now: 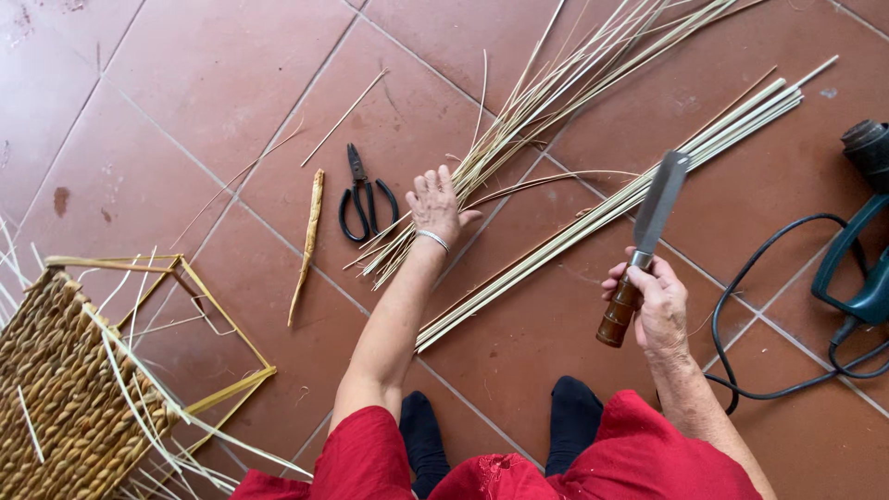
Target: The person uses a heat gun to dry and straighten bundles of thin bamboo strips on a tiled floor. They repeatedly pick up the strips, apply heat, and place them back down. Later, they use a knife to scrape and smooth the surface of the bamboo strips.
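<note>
My left hand (437,202) reaches forward with fingers spread and rests on a loose bundle of thin pale reeds (546,93) fanned across the red tile floor. My right hand (654,298) grips the brown wooden handle of a broad flat-bladed knife (659,199), with the blade pointing up and away. A second bundle of straight, thicker pale strips (611,208) lies diagonally between the two hands.
Black shears (363,199) lie left of my left hand, beside a rough stick (307,243). A part-woven basket with a wire frame (83,370) sits at lower left. A teal power tool (857,250) with a black cord (769,306) lies at right.
</note>
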